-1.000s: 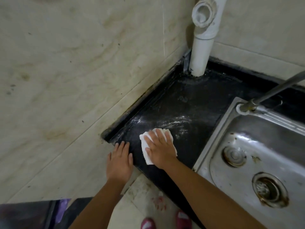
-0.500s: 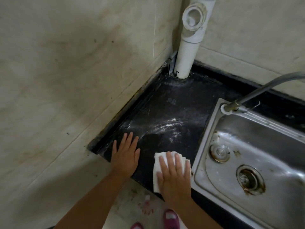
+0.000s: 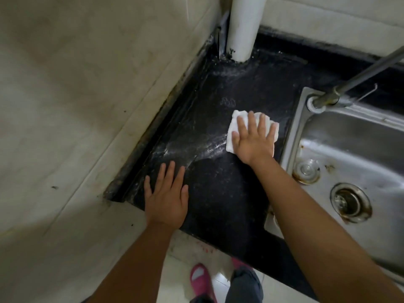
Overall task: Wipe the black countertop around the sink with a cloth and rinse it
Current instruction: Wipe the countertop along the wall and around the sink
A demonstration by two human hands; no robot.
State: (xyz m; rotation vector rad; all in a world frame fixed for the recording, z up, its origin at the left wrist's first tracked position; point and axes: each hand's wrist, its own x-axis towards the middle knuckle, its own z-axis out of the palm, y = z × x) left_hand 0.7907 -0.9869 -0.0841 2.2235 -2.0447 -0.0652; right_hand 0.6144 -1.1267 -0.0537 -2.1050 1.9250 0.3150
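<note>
Your right hand (image 3: pixel 253 139) covers most of the white cloth (image 3: pixel 235 125), so you see only its edges and cannot tell how it is folded beneath the palm. The white pipe (image 3: pixel 241 27) is cut off by the top edge, the faucet spout (image 3: pixel 367 72) runs out at the right edge, and the sink (image 3: pixel 354 136) is cropped there too. Your pink slippers (image 3: pixel 200 281) are partly hidden behind the black countertop (image 3: pixel 218 193) and your trouser leg.

white cloth (image 3: pixel 235 127) flat on wet black countertop (image 3: pixel 218 189)
</note>
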